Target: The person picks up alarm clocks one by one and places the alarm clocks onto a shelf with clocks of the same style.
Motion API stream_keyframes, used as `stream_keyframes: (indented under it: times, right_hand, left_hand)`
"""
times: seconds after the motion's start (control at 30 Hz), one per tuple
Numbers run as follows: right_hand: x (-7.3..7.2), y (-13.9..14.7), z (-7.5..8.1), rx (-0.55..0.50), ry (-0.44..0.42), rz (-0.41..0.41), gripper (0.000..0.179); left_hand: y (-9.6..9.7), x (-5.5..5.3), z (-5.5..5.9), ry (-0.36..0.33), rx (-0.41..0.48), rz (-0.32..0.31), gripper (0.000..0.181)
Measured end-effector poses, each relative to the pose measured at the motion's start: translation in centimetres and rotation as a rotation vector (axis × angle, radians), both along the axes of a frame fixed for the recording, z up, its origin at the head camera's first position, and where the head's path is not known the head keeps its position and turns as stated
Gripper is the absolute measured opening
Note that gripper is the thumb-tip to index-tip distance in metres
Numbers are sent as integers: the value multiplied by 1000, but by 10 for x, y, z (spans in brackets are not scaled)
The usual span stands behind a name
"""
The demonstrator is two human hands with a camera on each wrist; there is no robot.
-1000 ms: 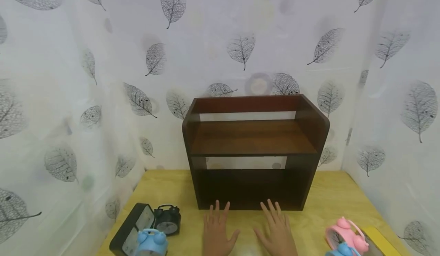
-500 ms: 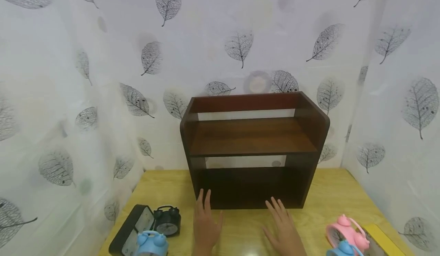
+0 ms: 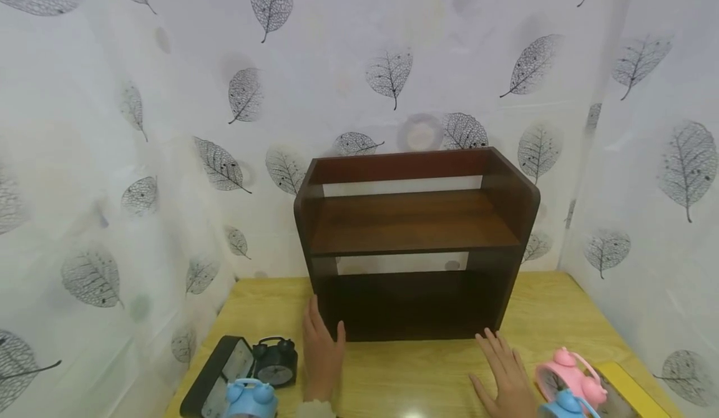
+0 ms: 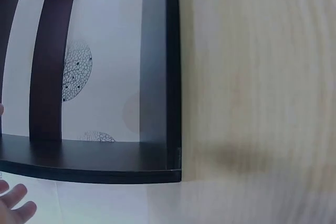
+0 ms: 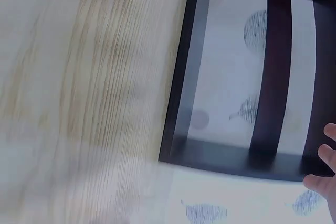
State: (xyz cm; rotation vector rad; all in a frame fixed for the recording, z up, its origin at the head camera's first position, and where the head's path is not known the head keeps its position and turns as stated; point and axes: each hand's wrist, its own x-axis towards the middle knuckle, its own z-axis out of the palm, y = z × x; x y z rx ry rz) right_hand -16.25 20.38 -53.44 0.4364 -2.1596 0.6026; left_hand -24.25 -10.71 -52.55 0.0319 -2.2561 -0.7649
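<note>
A dark brown two-tier wooden shelf (image 3: pixel 415 224) stands upright at the back of the table in the head view. My left hand (image 3: pixel 322 355) is at its lower left corner, thumb apart and fingers extended, overlapping the side panel's foot. To the front right of the shelf, my right hand (image 3: pixel 507 377) has its fingers spread and holds nothing. In the left wrist view, fingertips (image 4: pixel 16 198) show beside the shelf's side panel (image 4: pixel 89 158). The right wrist view has fingertips (image 5: pixel 326 153) by the other side panel (image 5: pixel 241 163).
Left on the wood-grain table (image 3: pixel 401 374) are a black-framed clock (image 3: pixel 216 380), a black twin-bell alarm clock (image 3: pixel 275 362) and a light blue one (image 3: pixel 251 399). A pink alarm clock (image 3: pixel 575 377), a blue one (image 3: pixel 564 404) and a yellow-edged clock (image 3: pixel 629 390) sit right. Leaf-print curtain (image 3: pixel 337 43) surrounds the table.
Both hands have moved apart from the front middle of the shelf: the left one to its left corner, the right one outward past its right corner. The shelf has not visibly moved.
</note>
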Motion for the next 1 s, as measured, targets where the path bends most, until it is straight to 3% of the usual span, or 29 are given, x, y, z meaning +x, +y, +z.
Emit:
stream_keyframes:
  times: [0.13, 0.27, 0.4, 0.5, 0.8, 1.0]
  right_hand:
    - [4, 23, -1, 19, 80, -37, 68]
    - [6, 46, -1, 52, 154, -63, 72]
    - [7, 66, -3, 37, 265, -37, 71]
    - [10, 80, -5, 27, 299, -16, 72]
    - [29, 100, -19, -10, 183, -106, 82]
    - [30, 107, -34, 50, 232, -72, 76]
  left_hand:
    - [-3, -7, 3, -43, 63, -2, 72]
    - [-6, -13, 4, -28, 96, 17, 66]
    - [-11, -22, 4, -8, 117, 26, 65]
    - [-13, -27, 5, -42, 137, 24, 66]
    - [-19, -40, 11, -115, 180, 19, 52]
    - [-23, -47, 11, -172, 190, 43, 48]
